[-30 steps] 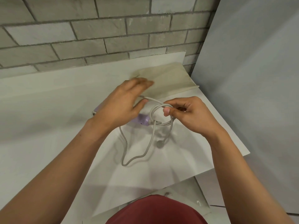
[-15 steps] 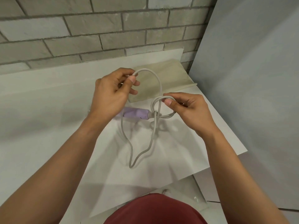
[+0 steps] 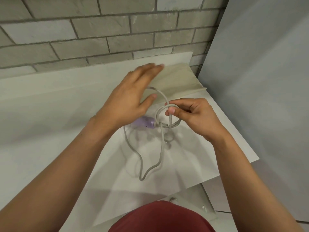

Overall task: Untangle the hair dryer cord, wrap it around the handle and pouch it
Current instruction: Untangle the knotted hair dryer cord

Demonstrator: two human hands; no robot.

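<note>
The grey cord (image 3: 161,144) lies knotted at the surface's (image 3: 50,131) centre, beside the lilac handle (image 3: 145,123); it looks limp, light and slightly springy; the right hand (image 3: 192,118) pinches the top of the loop; the left hand (image 3: 132,97) hovers splayed at ten o'clock, holding nothing; grip near the knot; the pouch (image 3: 180,81) waits at twelve.

Two bare forearms reach up from the lower corners of the frame, uncovered from elbow to wrist, with no sleeve edge in view. The left hand (image 3: 132,97) is blurred at its fingertips; the right hand (image 3: 192,114) is sharper, one short, plain thumbnail showing (no polish can be made out). Neither hand nor wrist carries a ring, watch or band. At the bottom edge, a dark red garment (image 3: 160,218) covers the torso, its fabric smooth and unmarked.
</note>
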